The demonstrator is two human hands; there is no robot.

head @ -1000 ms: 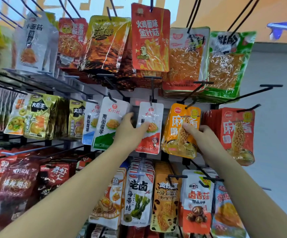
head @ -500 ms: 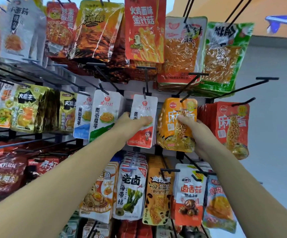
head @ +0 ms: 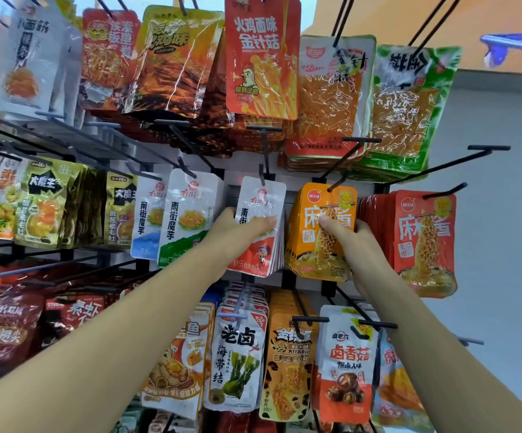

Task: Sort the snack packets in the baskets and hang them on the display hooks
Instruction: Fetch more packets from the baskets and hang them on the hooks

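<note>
A stack of white and red snack packets [head: 261, 201] hangs on a black hook [head: 263, 179] in the middle row of the display. My left hand [head: 238, 229] grips that stack, thumb across its front and fingers behind its left edge. To the right hangs a stack of orange noodle packets [head: 322, 245] on its own hook. My right hand [head: 350, 235] holds the orange stack at its right side, thumb pressed on the front face.
Hooks full of snack packets fill the rack above, below and to the left. A red noodle packet stack [head: 425, 242] hangs right of my right hand. Bare black hooks [head: 487, 148] jut out at the right, beside a grey wall.
Both hands stay on the same two stacks. The view has shifted slightly, and my left thumb now lies further across the white packet's front.
</note>
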